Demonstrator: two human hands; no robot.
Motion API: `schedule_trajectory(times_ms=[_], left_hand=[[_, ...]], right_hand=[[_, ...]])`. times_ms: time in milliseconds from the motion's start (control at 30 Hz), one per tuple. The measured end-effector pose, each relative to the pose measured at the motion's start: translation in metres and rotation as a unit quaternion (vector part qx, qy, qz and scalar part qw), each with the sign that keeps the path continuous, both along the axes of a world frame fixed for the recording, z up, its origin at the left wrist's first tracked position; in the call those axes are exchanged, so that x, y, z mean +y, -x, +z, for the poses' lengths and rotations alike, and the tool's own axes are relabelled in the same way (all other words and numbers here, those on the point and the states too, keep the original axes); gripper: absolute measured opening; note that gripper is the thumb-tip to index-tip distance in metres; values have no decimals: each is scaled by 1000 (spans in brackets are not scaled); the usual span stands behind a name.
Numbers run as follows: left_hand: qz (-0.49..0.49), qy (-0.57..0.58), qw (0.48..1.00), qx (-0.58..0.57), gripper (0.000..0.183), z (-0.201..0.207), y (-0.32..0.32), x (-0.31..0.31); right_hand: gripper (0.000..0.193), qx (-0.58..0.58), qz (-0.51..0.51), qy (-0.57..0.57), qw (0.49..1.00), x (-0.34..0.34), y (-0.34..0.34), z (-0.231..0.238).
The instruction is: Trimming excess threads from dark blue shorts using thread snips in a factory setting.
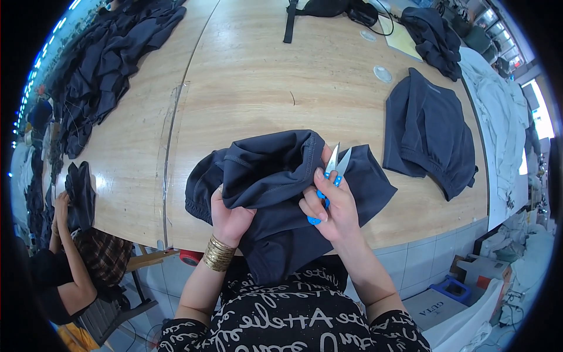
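Observation:
A pair of dark navy shorts [267,182] lies bunched at the table's near edge, one leg opening lifted and facing me. My left hand [230,216] is closed on the left side of that opening, its fingers partly hidden by the cloth. In my right hand [334,202] is a pair of small scissors [333,176] with blue handles, the blades parted and pointing away from me. Fingertips of this hand also touch the right edge of the opening. A gathered elastic edge shows at the left of the shorts, and part of the cloth hangs over the table edge.
Another folded navy garment [431,132] lies to the right. Dark cloth is heaped at the far left [111,53] and far right [434,38]. A black strapped bag [328,7] sits at the back. At left, a co-worker's arm [73,258] reaches to dark cloth.

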State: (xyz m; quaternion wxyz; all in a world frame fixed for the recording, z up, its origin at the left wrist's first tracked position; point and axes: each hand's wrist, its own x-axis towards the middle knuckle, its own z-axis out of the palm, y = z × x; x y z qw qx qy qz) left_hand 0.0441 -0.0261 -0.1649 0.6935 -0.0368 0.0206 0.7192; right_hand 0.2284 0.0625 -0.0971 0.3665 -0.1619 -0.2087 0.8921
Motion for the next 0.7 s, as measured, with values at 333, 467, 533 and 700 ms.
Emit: schedule_trajectory(times_ms=[333, 467, 533, 700], left_hand=[[33, 118, 987, 101, 31, 11, 5, 3], [125, 159, 821, 534, 30, 58, 22, 24], [174, 129, 643, 735, 36, 91, 34, 34], [231, 72, 646, 724, 41, 112, 35, 44]], right_hand=[[38, 1, -63, -13, 998, 0, -4, 5], [15, -413, -232, -257, 842, 26, -8, 27], [6, -499, -373, -458, 634, 58, -7, 23], [37, -537, -321, -416, 661, 102, -2, 39]])
